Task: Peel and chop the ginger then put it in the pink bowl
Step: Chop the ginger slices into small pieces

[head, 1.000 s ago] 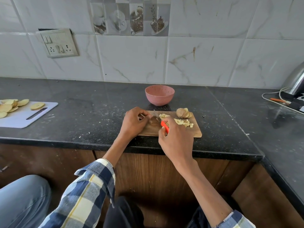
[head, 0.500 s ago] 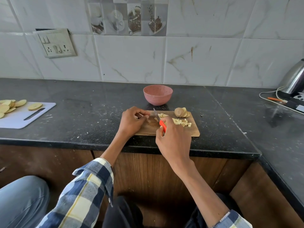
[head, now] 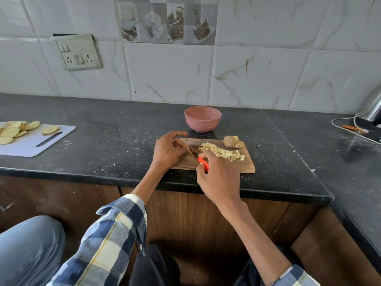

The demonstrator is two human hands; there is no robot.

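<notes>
Landmark: wooden cutting board (head: 245, 165), which lay on the black table (head: 115, 149) at its front edge.
Left hand (head: 168, 149): rested on the board's left end, fingers curled down and pinching a small ginger piece (head: 191, 153) against the wood; most of that piece was hidden under the fingers.
Right hand (head: 219, 176): sat over the board's front edge, fingers wrapped round the orange handle of the knife (head: 203, 162).
Knife blade: pointed toward the board's back left, its tip just beside the left fingertips and at the pinched piece; whether it was touching the piece could not be told.
Chopped ginger (head: 223, 151): a strip of small pale cubes lay on the board's middle, running toward its right end, just right of the blade.
Sliced ginger knob (head: 232, 142): stood at the board's back right corner, several slices leaning together.
Pink bowl (head: 203, 119): stood on the table just behind the board, apart from it; its inside could only be partly seen.
White cutting board (head: 31, 144): lay well left of the wooden board, carrying potato slices (head: 12, 131).
Kettle (head: 373, 104): stood far right of the board, by the wall, with a cable beside it.
</notes>
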